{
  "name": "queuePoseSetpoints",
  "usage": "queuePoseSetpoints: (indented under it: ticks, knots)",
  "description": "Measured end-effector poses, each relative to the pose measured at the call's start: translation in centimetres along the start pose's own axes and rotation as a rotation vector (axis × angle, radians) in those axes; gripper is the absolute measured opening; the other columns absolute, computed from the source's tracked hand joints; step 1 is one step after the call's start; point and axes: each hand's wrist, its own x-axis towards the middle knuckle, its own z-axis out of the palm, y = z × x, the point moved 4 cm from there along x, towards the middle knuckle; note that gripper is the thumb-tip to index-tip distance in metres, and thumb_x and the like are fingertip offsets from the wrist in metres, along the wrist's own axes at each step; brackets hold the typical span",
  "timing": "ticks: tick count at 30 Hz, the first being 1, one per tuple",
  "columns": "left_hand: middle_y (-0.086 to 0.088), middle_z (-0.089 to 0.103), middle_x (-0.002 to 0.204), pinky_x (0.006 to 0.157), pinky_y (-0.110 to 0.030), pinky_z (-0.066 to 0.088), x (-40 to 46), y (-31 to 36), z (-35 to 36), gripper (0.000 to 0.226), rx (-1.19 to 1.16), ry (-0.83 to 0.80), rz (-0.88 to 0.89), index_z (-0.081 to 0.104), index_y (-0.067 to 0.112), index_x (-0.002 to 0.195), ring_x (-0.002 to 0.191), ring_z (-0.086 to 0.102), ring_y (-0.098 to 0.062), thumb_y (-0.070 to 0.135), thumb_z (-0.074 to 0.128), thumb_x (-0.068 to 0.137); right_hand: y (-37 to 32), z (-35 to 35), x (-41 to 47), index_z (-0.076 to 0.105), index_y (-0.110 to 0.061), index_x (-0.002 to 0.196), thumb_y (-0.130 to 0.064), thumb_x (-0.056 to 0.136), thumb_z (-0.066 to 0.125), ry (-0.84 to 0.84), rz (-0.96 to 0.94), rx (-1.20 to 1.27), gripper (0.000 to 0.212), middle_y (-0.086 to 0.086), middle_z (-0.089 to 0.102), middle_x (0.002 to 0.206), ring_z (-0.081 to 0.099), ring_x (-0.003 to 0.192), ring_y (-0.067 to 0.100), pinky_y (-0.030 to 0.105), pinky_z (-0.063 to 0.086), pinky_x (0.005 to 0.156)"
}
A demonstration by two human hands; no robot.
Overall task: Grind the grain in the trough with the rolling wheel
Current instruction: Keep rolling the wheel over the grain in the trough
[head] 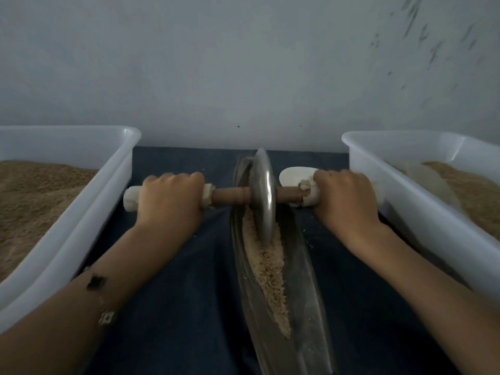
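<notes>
The left hand (169, 197) and the right hand (345, 197) each hold tight to one end of the wheel's handle (230, 196). The wheel (262, 196) stands in the trough (305, 280) on the grain (266, 269).

We see a glossy metal wheel (262, 196) on a matt wooden axle (230, 195), standing in the smooth metal trough (305, 266). Beside the trough, both tubs (81, 212) look like smooth white plastic, on dark matt cloth (176, 307).
</notes>
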Motion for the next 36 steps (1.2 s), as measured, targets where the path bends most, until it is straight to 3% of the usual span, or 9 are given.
queuePoseSetpoints:
  ticks: [5, 8, 12, 15, 18, 22, 27, 33, 36]
  knots:
    - [0.013, 0.035, 0.058, 0.056, -0.029, 0.031, -5.4, 0.4, -3.0, 0.047, -0.109, -0.015, 0.148, 0.027, 0.029, 0.064, 0.053, 0.039, -0.013, 0.025, 0.074, 0.063, -0.2, -4.1, -4.9, 0.064, -0.015, 0.082, -0.014, 0.056, 0.082, -0.056, -0.064, -0.005, 0.031, 0.004, 0.061, 0.068, 0.055, 0.061, 0.025, 0.030, 0.032, 0.059]
    - [0.011, 0.040, 0.053, 0.044, -0.026, 0.034, -8.1, 0.2, -5.4, 0.052, -0.173, -0.014, 0.220, 0.036, 0.027, 0.063, 0.042, 0.042, -0.016, 0.017, 0.083, 0.043, 0.2, -6.2, -6.8, 0.050, -0.019, 0.063, -0.006, 0.038, 0.085, -0.066, -0.132, 0.044, 0.044, -0.005, 0.045, 0.054, 0.043, 0.048, 0.020, 0.028, 0.029, 0.050]
    - [0.008, 0.043, 0.053, 0.043, -0.030, 0.040, -9.4, 0.1, -6.4, 0.055, -0.186, 0.005, 0.279, 0.038, 0.028, 0.064, 0.042, 0.045, -0.019, 0.015, 0.085, 0.038, 0.3, -6.4, -7.7, 0.039, -0.027, 0.060, -0.012, 0.040, 0.084, -0.180, -0.122, 0.007, 0.051, -0.014, 0.030, 0.053, 0.033, 0.048, 0.011, 0.026, 0.025, 0.049]
    - [0.009, 0.041, 0.050, 0.041, -0.021, 0.028, -8.4, 0.0, -5.4, 0.051, -0.204, -0.054, 0.227, 0.039, 0.026, 0.060, 0.040, 0.043, -0.016, 0.014, 0.085, 0.041, 0.3, -5.8, -7.1, 0.048, -0.020, 0.060, -0.007, 0.038, 0.083, -0.077, -0.141, 0.042, 0.044, -0.007, 0.040, 0.052, 0.040, 0.045, 0.018, 0.027, 0.027, 0.048]
    - [0.012, 0.038, 0.058, 0.046, -0.023, 0.021, -5.9, 0.0, -3.4, 0.044, -0.077, -0.089, 0.127, 0.030, 0.031, 0.063, 0.051, 0.042, -0.010, 0.026, 0.073, 0.066, 0.0, -3.8, -4.9, 0.061, -0.013, 0.073, -0.007, 0.050, 0.080, -0.040, -0.119, 0.005, 0.031, 0.004, 0.057, 0.062, 0.050, 0.055, 0.028, 0.029, 0.027, 0.054]
    - [0.007, 0.050, 0.075, 0.064, -0.028, 0.032, -1.6, -0.1, -1.0, 0.026, 0.010, -0.081, -0.037, 0.034, 0.026, 0.075, 0.071, 0.053, -0.017, 0.033, 0.058, 0.083, -0.1, 0.0, -0.4, 0.045, -0.017, 0.074, -0.011, 0.073, 0.063, -0.060, -0.038, -0.010, 0.019, 0.009, 0.061, 0.078, 0.052, 0.072, 0.031, 0.032, 0.023, 0.062]
    - [-0.004, 0.062, 0.089, 0.069, -0.033, 0.030, 2.3, 0.1, 0.6, 0.015, 0.044, -0.057, -0.127, 0.041, 0.020, 0.084, 0.084, 0.058, -0.025, 0.018, 0.057, 0.084, 0.2, 2.5, 3.6, 0.037, -0.017, 0.074, -0.005, 0.074, 0.057, 0.006, 0.020, -0.037, 0.023, 0.012, 0.062, 0.081, 0.053, 0.076, 0.033, 0.035, 0.022, 0.061]
    - [-0.001, 0.058, 0.082, 0.068, -0.031, 0.031, 0.8, -0.2, 0.6, 0.019, -0.005, -0.052, -0.079, 0.038, 0.020, 0.079, 0.069, 0.042, -0.018, 0.021, 0.057, 0.083, -0.1, 0.6, 1.2, 0.039, -0.017, 0.077, -0.006, 0.077, 0.060, 0.033, -0.015, -0.025, 0.023, 0.010, 0.060, 0.081, 0.034, 0.068, 0.022, 0.033, 0.021, 0.063]
    - [0.010, 0.043, 0.068, 0.062, -0.029, 0.030, -2.4, -0.6, -0.3, 0.025, -0.079, -0.087, -0.011, 0.035, 0.026, 0.073, 0.064, 0.041, -0.014, 0.029, 0.059, 0.080, -0.4, -2.2, -2.2, 0.055, -0.011, 0.078, -0.008, 0.068, 0.074, 0.038, -0.084, 0.000, 0.021, 0.008, 0.060, 0.073, 0.050, 0.067, 0.028, 0.033, 0.028, 0.063]
